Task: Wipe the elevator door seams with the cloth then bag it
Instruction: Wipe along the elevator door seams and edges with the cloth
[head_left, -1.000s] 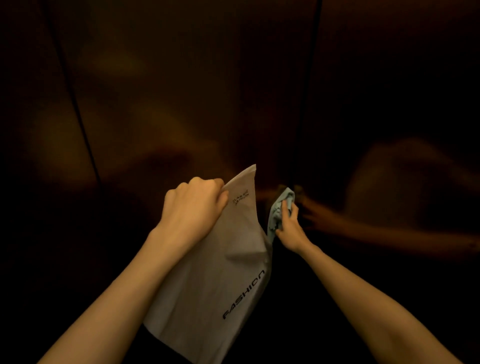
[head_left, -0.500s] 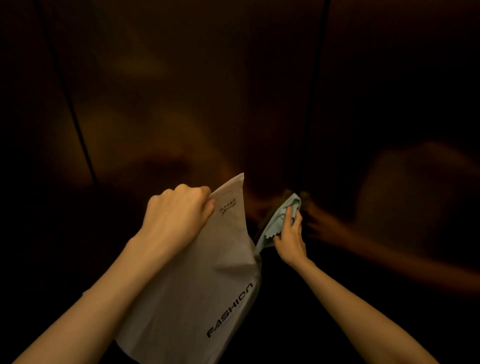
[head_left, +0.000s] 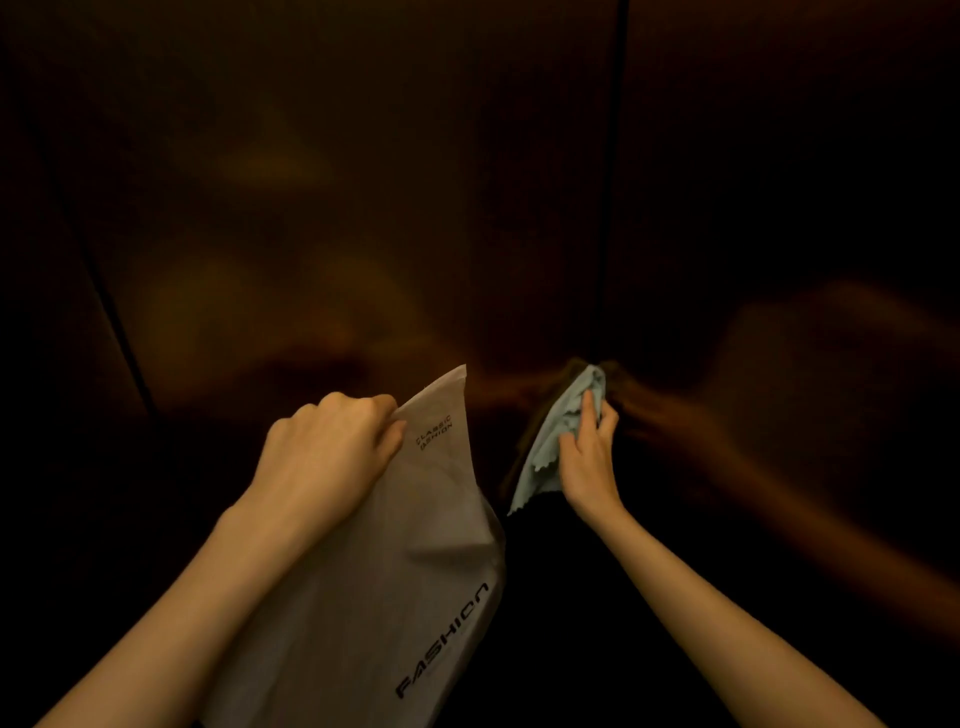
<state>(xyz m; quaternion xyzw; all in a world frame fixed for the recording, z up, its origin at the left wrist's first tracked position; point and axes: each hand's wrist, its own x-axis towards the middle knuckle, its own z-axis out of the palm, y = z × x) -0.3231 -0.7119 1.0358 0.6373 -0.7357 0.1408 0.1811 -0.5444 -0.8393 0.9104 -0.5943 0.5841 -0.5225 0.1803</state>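
My right hand (head_left: 589, 452) grips a light blue cloth (head_left: 556, 441) with a zigzag edge and presses its bunched top against the dark vertical door seam (head_left: 613, 182). One corner of the cloth hangs down loose. My left hand (head_left: 332, 452) is shut on the top edge of a white plastic bag (head_left: 395, 597) printed "FASHION". The bag hangs down between my forearms, left of the cloth and apart from it.
Dim, brown reflective elevator door panels (head_left: 363, 208) fill the view and mirror my arms. A second dark seam (head_left: 114, 322) runs down the left side. The lower part of the scene is black and nothing shows there.
My right hand and the cloth stay on the seam, with more cloth now hanging loose below. My left hand and the bag have shifted slightly left in view.
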